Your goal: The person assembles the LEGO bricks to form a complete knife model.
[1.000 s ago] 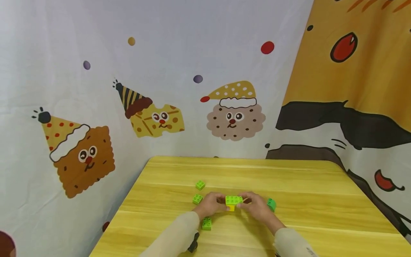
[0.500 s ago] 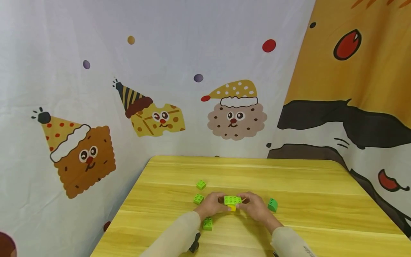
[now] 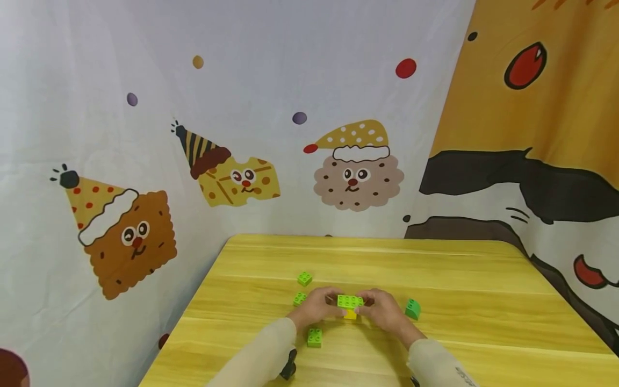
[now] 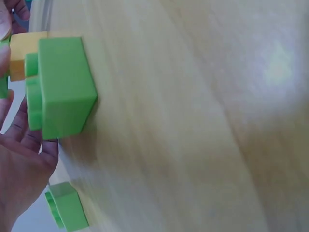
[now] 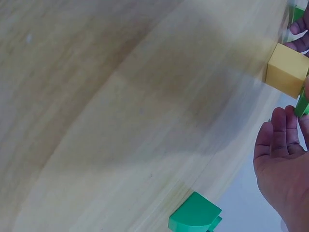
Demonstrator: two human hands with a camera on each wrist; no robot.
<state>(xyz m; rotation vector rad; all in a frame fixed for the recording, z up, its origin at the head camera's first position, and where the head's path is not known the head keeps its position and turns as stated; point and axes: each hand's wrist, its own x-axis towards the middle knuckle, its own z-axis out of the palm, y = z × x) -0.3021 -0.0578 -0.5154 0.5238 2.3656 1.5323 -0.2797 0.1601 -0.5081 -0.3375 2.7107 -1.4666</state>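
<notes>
Between both hands is a light green eight-stud building brick (image 3: 350,301) on top of a yellow brick (image 3: 350,314). My left hand (image 3: 315,309) grips the green brick's left end with thumb and fingers. On the opposite end, my right hand (image 3: 387,312) pinches it, the thumb in front. The right wrist view shows the yellow brick (image 5: 287,70) below the green one (image 5: 301,104), close over the table. Below the left hand lies a loose light green brick (image 3: 314,337), which fills the foreground of the left wrist view (image 4: 67,87).
Two more small light green bricks, one farther back (image 3: 304,278) and one partly behind the left hand (image 3: 299,299), lie on the wooden table (image 3: 464,274). A darker green curved brick (image 3: 413,309) sits right of the right hand. A printed cloth (image 3: 271,64) hangs behind the table.
The head view has shifted slightly. The left hand and forearm overlap more of the loose brick beside them. Both hands keep their hold on the green brick above the yellow one.
</notes>
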